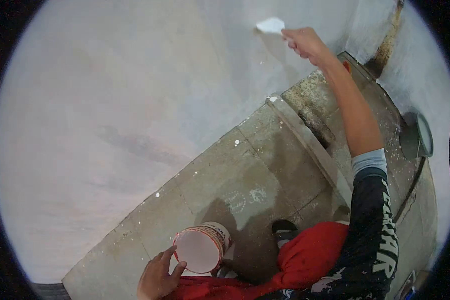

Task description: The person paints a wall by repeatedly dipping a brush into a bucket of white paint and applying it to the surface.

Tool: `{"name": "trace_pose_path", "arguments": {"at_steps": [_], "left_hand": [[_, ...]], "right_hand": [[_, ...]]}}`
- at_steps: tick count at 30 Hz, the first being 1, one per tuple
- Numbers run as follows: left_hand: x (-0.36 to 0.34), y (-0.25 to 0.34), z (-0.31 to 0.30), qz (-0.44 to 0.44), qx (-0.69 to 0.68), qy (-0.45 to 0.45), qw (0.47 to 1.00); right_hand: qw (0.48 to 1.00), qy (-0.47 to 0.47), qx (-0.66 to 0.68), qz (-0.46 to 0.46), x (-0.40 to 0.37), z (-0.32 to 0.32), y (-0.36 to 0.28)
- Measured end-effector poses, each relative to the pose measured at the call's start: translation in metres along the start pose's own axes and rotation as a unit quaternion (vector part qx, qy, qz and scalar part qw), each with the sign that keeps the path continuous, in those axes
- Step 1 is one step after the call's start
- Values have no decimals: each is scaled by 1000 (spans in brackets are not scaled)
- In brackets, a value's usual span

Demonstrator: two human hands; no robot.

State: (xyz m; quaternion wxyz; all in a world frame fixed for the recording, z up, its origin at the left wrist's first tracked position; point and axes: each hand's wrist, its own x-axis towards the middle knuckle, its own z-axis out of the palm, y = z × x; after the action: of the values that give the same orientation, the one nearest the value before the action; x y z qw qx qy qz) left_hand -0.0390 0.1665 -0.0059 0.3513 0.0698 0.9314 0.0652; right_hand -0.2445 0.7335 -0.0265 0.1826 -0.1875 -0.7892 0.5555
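High up against the pale wall [135, 90], my right hand [307, 44] is closed around the handle of a paintbrush [271, 25]. The brush's broad head is white and points left, at the wall surface. Low in the view, my left hand [161, 274] grips the near left rim of a paint bucket [217, 235], thumb and fingers on its edge. The bucket has a red-edged rim and printed sides, and holds white paint [197, 251]. It tilts a little, and my red clothing partly hides its base.
Grey floor tiles [210, 175], spotted with white drips, meet the wall along a diagonal edge. A raised ledge [312, 140] crosses the floor, beside a rough recess. A grey-green bucket [417, 136] stands at the right. My foot [284, 230] is near the paint bucket.
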Motion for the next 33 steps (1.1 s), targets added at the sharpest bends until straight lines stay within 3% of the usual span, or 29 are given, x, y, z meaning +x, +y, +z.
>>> {"name": "trace_pose_path", "arguments": {"at_steps": [5,7,9,12,14,17,19,21,24,26,29,31,33], "left_hand": [[7,12,-4,-15,27,17,999],[9,9,-2,-3,21,16,1000],[10,0,0,7,13,16,1000],[13,-17,7,35,11,15,999],[14,-23,9,50,24,36,998],[9,-16,6,34,18,40,998],[9,-18,7,40,0,35,999],[9,-18,5,45,-14,27,999],[12,-14,6,6,6,8,1000],[19,-17,7,73,13,53,996],[21,-12,3,81,25,59,995],[18,-9,-2,54,14,37,998],[17,-9,0,28,0,12,1000]], "right_hand": [[983,0,160,-91,-9,6,1],[990,82,114,-19,-9,44,54],[989,31,139,24,-11,68,125],[985,-14,146,91,-20,71,183],[985,-73,5,154,-19,66,209],[980,-78,-22,180,-13,63,201],[987,23,-8,159,10,63,161],[995,-14,3,101,9,42,112],[991,-6,84,104,-5,20,63],[974,-42,223,1,-8,9,47],[970,-1,242,6,-6,20,70],[969,63,228,73,0,49,128],[980,0,129,150,-15,65,172]]}}
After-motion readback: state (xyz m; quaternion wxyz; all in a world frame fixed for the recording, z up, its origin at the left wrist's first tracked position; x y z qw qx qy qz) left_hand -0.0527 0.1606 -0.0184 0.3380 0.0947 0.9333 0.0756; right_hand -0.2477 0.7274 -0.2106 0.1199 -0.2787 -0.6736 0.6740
